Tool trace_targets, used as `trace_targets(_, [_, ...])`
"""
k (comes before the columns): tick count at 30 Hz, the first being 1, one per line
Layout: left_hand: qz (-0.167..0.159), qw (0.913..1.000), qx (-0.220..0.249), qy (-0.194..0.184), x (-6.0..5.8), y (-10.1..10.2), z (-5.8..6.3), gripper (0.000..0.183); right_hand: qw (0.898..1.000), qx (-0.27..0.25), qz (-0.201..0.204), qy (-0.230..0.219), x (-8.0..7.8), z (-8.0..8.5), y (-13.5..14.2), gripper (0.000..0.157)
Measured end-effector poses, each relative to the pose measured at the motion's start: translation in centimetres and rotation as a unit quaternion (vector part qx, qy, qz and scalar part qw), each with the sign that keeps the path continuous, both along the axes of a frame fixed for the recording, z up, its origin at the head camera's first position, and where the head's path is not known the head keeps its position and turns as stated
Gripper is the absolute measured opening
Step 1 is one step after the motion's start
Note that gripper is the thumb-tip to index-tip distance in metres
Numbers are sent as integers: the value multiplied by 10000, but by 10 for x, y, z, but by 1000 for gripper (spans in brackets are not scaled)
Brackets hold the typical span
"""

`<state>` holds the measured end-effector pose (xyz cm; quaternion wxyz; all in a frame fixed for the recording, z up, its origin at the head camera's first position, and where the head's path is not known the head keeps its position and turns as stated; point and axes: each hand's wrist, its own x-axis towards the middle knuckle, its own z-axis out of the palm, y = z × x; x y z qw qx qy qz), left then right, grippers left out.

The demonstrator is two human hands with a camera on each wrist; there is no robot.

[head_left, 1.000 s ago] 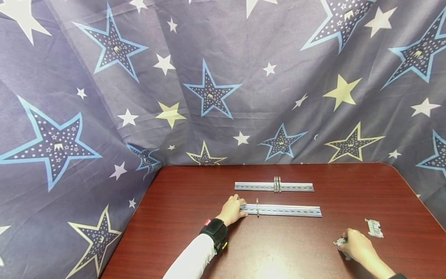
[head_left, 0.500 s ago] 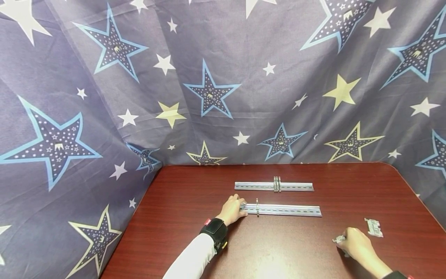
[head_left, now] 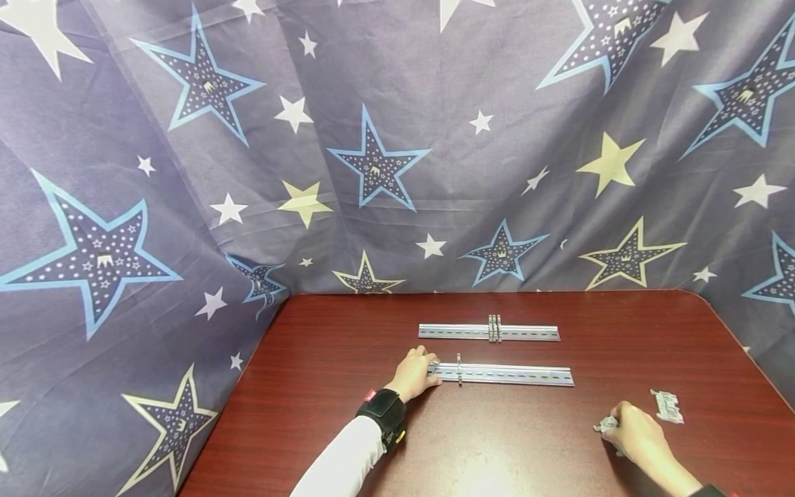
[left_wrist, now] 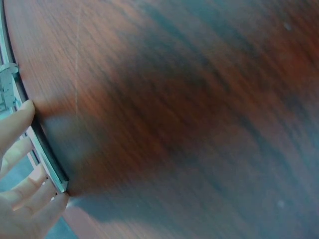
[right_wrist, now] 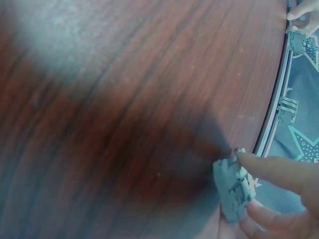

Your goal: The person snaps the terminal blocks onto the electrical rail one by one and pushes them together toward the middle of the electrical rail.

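from the head view i see the left hand (head_left: 415,373) resting on the left end of the nearer din rail (head_left: 502,375), fingers curled over its end, while a single metal clip (head_left: 459,368) stands on that rail just right of the fingers. behind it lies a second din rail (head_left: 488,333) carrying a small cluster of clips (head_left: 493,328) at its middle, the two rails parallel and apart on the dark red table (head_left: 323,386). near the right edge the right hand (head_left: 635,431) pinches a small grey rail clamp (head_left: 606,424), and another loose clamp (head_left: 667,405) lies just beside it on the wood. a star-printed cloth (head_left: 248,152) hangs behind the table. in the left wrist view the fingers (left_wrist: 22,196) wrap the rail's end (left_wrist: 47,157), thumb pressed on its near side, so i call that hand grasping the rail. in the right wrist view the picture is soft, but the clamp (right_wrist: 232,188) looks held between forefinger and thumb, lifted or barely touching the table, i cannot tell which; the rails run along the far right edge (right_wrist: 277,99).
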<state>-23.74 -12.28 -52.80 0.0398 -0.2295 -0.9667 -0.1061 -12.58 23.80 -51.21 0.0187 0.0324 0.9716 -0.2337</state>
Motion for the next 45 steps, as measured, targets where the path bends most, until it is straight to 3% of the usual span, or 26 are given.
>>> trace_targets(17, [-42, 10000, 51, 25, 0, 0, 1, 34, 9997, -169, 194, -60, 2, 10, -2, 6])
trace_targets(26, [-53, 10000, 47, 35, 1, 0, 2, 35, 9981, -586, 158, -51, -7, 20, -4, 7])
trace_targets(45, [-49, 10000, 71, 25, 3, 1, 3, 34, 9955, -771, 531, 126, -30, 37, -27, 8])
